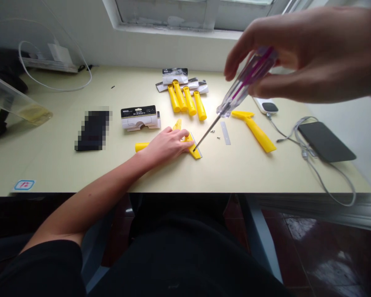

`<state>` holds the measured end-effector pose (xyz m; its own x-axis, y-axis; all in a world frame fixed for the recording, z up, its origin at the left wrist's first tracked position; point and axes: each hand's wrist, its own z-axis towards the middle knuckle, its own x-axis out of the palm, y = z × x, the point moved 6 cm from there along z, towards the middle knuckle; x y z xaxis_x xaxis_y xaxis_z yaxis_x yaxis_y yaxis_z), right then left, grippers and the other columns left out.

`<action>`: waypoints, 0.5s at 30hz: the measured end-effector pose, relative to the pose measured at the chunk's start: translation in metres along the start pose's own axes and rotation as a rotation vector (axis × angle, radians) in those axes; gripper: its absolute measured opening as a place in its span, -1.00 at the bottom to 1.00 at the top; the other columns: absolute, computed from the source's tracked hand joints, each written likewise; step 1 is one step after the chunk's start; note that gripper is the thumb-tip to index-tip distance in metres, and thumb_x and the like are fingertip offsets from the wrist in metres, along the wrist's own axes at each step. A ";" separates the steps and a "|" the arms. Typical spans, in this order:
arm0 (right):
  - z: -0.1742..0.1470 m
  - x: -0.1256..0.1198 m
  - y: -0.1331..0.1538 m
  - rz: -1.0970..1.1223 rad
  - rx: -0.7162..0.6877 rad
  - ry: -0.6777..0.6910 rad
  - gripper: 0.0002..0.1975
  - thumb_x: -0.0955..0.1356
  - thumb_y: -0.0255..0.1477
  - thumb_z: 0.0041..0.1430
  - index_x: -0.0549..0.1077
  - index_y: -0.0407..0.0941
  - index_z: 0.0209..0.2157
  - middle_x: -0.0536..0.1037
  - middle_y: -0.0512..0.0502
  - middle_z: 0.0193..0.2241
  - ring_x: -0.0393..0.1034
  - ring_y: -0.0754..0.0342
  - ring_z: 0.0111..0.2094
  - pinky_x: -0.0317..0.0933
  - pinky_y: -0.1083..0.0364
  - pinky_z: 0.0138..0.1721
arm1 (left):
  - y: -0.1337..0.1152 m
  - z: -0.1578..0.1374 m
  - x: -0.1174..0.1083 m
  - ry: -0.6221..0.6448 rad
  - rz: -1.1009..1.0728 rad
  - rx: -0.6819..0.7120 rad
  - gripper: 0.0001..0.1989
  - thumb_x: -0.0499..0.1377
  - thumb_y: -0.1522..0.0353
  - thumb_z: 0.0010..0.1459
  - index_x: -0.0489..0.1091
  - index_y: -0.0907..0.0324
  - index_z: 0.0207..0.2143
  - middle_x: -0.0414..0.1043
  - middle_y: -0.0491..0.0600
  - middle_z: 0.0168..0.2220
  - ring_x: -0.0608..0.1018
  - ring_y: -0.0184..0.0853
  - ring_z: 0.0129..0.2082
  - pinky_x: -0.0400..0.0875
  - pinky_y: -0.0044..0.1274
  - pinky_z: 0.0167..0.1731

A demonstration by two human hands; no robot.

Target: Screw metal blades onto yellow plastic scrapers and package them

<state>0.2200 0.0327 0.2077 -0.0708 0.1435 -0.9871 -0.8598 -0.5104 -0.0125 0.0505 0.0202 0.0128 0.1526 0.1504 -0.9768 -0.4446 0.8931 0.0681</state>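
My left hand presses a yellow scraper against the table, its fingers closed over the head. A thin blade edge shows along the scraper's right side, and its handle sticks out left of my wrist. High at the right, my right hand grips a screwdriver by its clear, purple-striped handle. The screwdriver's shaft slants down to the left, and its tip meets the scraper head near my left fingers. Small screws and a loose flat blade lie just right of the scraper.
Several yellow scrapers with black-and-white packaging lie at the back. Another yellow scraper rests to the right. A folded package sits left of centre. A dark phone-like device and grey cables occupy the right edge.
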 end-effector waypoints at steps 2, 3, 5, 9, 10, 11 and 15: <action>-0.004 0.000 0.001 0.127 0.121 -0.062 -0.84 0.41 -0.49 0.15 0.53 0.01 -0.22 0.51 0.11 -0.38 0.53 0.16 -0.22 0.09 0.41 -0.63 | 0.000 0.000 0.000 0.001 -0.001 0.001 -0.71 -0.02 0.29 0.38 0.43 0.05 0.02 0.40 0.07 -0.03 0.50 -0.29 -0.16 0.17 -0.44 -0.18; -0.007 -0.002 0.001 0.174 0.186 -0.130 -0.90 0.40 -0.46 0.18 0.53 -0.01 -0.25 0.51 0.10 -0.35 0.51 0.09 -0.12 0.18 0.39 -0.57 | 0.000 0.000 -0.001 0.002 -0.004 -0.002 -0.71 -0.02 0.29 0.38 0.43 0.05 0.02 0.40 0.07 -0.03 0.50 -0.29 -0.16 0.17 -0.44 -0.18; -0.012 -0.004 0.002 0.249 0.258 -0.239 -0.84 0.41 -0.41 0.16 0.49 0.00 -0.18 0.51 0.12 -0.28 0.39 -0.05 0.08 0.32 0.31 -0.42 | 0.000 0.000 -0.002 0.001 -0.009 -0.011 -0.72 -0.01 0.29 0.38 0.44 0.05 0.01 0.40 0.07 -0.04 0.50 -0.29 -0.16 0.17 -0.44 -0.19; -0.012 0.001 0.014 0.361 0.116 -0.144 -0.50 0.46 -0.58 0.05 0.40 0.09 0.01 0.50 0.16 -0.19 0.39 0.02 0.05 0.39 0.24 -0.29 | 0.000 0.001 -0.002 0.017 -0.015 -0.023 -0.71 -0.01 0.29 0.38 0.44 0.04 0.01 0.41 0.07 -0.04 0.51 -0.30 -0.19 0.17 -0.44 -0.20; -0.011 0.001 0.017 0.379 0.078 -0.113 -0.51 0.43 -0.62 0.06 0.40 0.09 0.00 0.49 0.16 -0.17 0.44 0.07 -0.02 0.40 0.22 -0.31 | 0.000 0.001 -0.002 0.020 -0.016 -0.024 -0.71 -0.01 0.30 0.38 0.44 0.04 0.01 0.40 0.07 -0.03 0.51 -0.30 -0.20 0.17 -0.44 -0.19; -0.011 0.001 0.017 0.378 0.062 -0.103 -0.54 0.41 -0.63 0.10 0.40 0.09 -0.01 0.49 0.16 -0.17 0.47 0.10 -0.09 0.41 0.20 -0.32 | 0.000 0.001 -0.002 0.023 -0.018 -0.024 -0.71 -0.01 0.30 0.38 0.44 0.04 0.01 0.40 0.07 -0.02 0.51 -0.30 -0.21 0.17 -0.43 -0.19; -0.013 -0.004 0.001 0.165 0.160 -0.193 -0.82 0.41 -0.42 0.17 0.47 0.03 -0.15 0.45 0.09 -0.40 0.45 0.01 -0.08 0.45 0.05 -0.25 | -0.001 0.001 -0.001 0.024 -0.026 -0.021 -0.70 -0.02 0.31 0.38 0.45 0.06 0.01 0.39 0.09 -0.02 0.51 -0.29 -0.18 0.18 -0.43 -0.17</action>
<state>0.2260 0.0206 0.2094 -0.2981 0.2357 -0.9250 -0.8964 -0.4020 0.1864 0.0512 0.0198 0.0142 0.1439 0.1166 -0.9827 -0.4595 0.8874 0.0381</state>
